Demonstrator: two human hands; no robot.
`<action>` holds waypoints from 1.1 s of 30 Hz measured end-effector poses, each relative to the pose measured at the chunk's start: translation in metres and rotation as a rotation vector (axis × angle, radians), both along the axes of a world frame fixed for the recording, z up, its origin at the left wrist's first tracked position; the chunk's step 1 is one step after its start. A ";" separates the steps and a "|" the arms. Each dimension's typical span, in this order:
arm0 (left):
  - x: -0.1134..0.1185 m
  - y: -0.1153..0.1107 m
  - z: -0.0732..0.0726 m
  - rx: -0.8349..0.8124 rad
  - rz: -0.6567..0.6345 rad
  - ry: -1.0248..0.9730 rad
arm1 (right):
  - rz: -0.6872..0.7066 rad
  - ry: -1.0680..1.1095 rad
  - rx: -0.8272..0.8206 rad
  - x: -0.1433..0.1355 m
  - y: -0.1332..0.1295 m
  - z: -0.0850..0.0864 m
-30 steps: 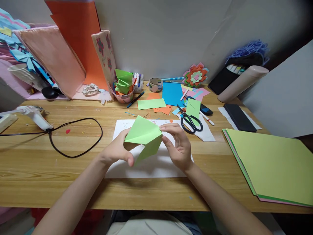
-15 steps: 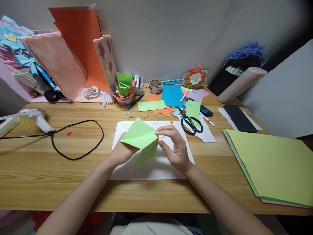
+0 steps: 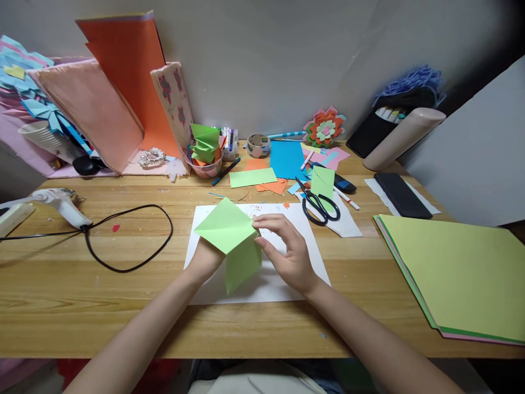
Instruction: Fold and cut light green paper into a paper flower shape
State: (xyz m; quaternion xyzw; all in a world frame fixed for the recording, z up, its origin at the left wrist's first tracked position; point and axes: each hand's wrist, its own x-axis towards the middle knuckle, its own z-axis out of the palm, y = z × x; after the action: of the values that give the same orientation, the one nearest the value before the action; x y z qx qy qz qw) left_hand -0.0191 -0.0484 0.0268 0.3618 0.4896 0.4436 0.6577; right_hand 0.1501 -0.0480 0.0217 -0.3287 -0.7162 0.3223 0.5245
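Observation:
A folded light green paper (image 3: 227, 227) is held up over a white sheet (image 3: 287, 295), with one flap hanging down below it. My right hand (image 3: 287, 251) pinches the paper's right corner between thumb and fingers. From the left, my left hand (image 3: 205, 257) reaches behind the paper, which hides its fingers, so its grip cannot be seen. Black-handled scissors (image 3: 322, 210) lie to the right of the white sheet, partly on a small green paper (image 3: 322, 183).
A glue gun (image 3: 65, 207) with a looped black cord lies on the left. Coloured paper sheets (image 3: 459, 279) are stacked at right. Behind stand a tape roll (image 3: 258, 145), a basket of paper scraps (image 3: 206, 168), a blue sheet (image 3: 286, 160) and a paper flower (image 3: 325, 128).
The green paper has shifted slightly left and turned, and its hanging flap now points more straight down. Both hands have moved a little with it, the right one still pinching the corner.

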 end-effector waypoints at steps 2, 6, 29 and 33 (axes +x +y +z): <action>0.000 -0.001 0.004 0.062 0.048 -0.088 | -0.004 0.041 -0.043 0.002 0.002 0.001; -0.002 0.002 0.014 -0.024 -0.075 -0.451 | -0.024 0.064 -0.063 0.008 0.008 0.004; 0.007 0.003 0.007 -0.158 -0.082 -0.326 | -0.005 0.024 -0.027 0.009 0.006 0.008; 0.006 0.003 0.007 -0.138 -0.084 -0.263 | -0.012 0.009 0.012 0.008 0.006 0.009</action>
State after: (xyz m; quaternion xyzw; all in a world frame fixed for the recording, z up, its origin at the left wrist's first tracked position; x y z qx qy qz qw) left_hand -0.0127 -0.0459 0.0334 0.2749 0.4129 0.4245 0.7574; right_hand 0.1584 -0.0421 0.0310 -0.3285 -0.7138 0.3165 0.5314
